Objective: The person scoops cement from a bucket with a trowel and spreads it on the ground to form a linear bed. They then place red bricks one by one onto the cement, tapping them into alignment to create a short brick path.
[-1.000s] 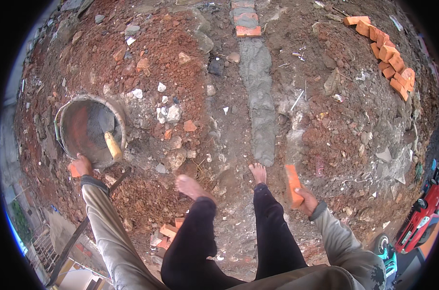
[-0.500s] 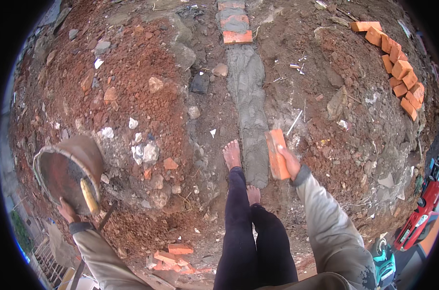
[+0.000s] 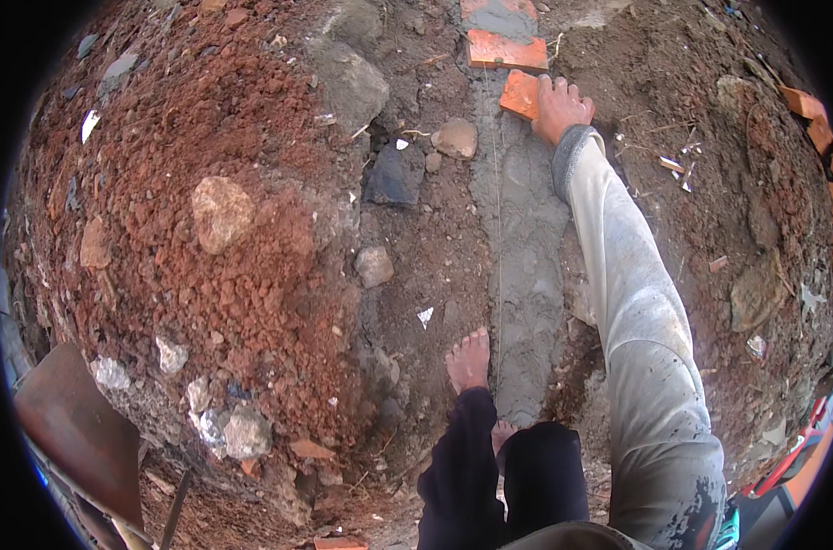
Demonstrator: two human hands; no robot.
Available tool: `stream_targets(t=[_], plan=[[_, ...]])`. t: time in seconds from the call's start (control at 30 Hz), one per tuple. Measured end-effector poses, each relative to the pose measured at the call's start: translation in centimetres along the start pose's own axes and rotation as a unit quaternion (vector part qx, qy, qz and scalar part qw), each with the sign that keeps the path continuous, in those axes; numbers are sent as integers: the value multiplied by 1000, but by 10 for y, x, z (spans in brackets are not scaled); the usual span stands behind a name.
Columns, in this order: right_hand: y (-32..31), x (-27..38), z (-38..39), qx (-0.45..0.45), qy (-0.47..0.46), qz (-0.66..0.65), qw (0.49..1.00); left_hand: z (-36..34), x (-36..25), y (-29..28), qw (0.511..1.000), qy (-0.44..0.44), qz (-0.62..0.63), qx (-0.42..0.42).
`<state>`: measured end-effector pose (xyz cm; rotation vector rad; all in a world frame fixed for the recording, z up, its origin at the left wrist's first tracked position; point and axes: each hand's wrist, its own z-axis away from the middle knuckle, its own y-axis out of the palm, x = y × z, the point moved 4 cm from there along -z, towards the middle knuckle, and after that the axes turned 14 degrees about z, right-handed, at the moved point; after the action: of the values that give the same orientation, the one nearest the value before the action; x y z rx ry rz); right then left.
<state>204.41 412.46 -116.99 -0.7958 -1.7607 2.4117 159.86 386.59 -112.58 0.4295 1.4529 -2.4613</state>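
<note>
**Brick in hand at the end of the laid row, a long mortar bed left uncovered**

Your right hand (image 3: pixel 563 107) is clamped round the right end of an orange brick (image 3: pixel 519 94) at 1 o'clock, over the mortar strip (image 3: pixel 528 247); whether it touches the mortar, you cannot tell from here. Your left hand is out of view, so its state cannot be told.

Just beyond, towards 12 o'clock, a laid brick (image 3: pixel 508 50) spans the strip, with a mortar-smeared one behind it. From your held brick down to 5 o'clock, the mortar lies uncovered, a thin string (image 3: pixel 498 211) along it.

Your left foot (image 3: pixel 469 360) stands beside the strip at 5 o'clock, your right partly hidden by your knee. A brown stone (image 3: pixel 455 138) and a dark slab (image 3: pixel 394 177) crowd the strip's left side near 12. More bricks (image 3: pixel 806 103) lie at 2 o'clock, a bucket (image 3: pixel 77 431) at 8.
</note>
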Motion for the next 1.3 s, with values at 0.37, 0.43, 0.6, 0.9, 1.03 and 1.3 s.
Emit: stream_targets(t=[0.37,0.43,0.6,0.9,1.03,1.3], plan=[[49,21,-47,16,-120,-71,990,0,-59,205,983,47,-138,106],[45,23,-53,13,-112,-69,991,5,-59,201,987,78,-132,41],[51,28,-53,4,-148,-83,986,2,-51,206,988,86,-127,14],[44,42,-70,-61,-186,-108,975,1,-40,206,939,204,-175,-215],[64,29,-68,-65,-184,-121,973,7,-63,199,984,78,-158,33],[59,34,-68,-43,-179,-125,975,7,-50,203,985,96,-144,21]])
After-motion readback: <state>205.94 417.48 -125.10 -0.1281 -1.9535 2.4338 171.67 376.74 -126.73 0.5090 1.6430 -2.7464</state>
